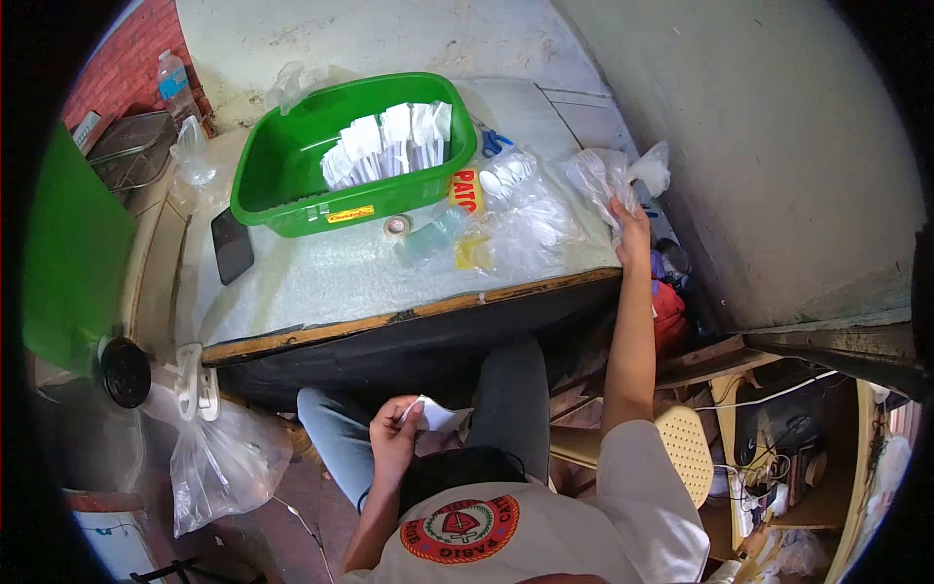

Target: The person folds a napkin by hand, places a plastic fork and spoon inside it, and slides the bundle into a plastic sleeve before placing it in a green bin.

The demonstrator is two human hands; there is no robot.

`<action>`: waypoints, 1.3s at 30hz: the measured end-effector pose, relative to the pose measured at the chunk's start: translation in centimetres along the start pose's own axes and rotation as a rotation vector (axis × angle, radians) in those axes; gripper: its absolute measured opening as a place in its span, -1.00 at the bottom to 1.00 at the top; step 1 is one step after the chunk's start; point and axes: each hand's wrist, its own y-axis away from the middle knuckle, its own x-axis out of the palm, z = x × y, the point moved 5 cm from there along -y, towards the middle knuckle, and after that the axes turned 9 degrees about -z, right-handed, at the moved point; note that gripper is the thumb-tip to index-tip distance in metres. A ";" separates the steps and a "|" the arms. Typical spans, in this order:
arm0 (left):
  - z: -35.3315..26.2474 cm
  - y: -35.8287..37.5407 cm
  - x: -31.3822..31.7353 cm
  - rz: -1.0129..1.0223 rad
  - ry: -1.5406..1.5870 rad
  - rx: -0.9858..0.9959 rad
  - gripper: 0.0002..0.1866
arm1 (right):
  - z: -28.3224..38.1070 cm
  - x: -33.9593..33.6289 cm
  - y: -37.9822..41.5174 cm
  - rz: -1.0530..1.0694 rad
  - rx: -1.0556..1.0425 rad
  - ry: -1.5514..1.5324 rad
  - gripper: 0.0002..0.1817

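My left hand [393, 436] is closed on a small white paper sleeve [440, 417], held low over my lap. Out to the right, my right hand [630, 226] has its fingers against a clear plastic bag [598, 175] of white plastic utensils at the table's right end; its fingertips are partly hidden by the bag. White plastic spoons [508, 178] lie in another clear bag [535, 229] to the left of it. A green tub [282, 219] holds several white paper sleeves [389, 146] standing in a row.
The table [321, 302] also bears a phone [233, 246], a roll of tape [397, 226] and blue-handled scissors [496, 142]. A water bottle [175, 86] stands at the back left. A full plastic bag [224, 467] hangs at lower left; a wall [778, 165] rises on the right.
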 end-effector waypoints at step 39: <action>0.2 0.2 0.0 -0.006 -0.032 -0.016 -0.88 | 0.8 0.8 1.2 0.065 -0.019 -0.036 -0.32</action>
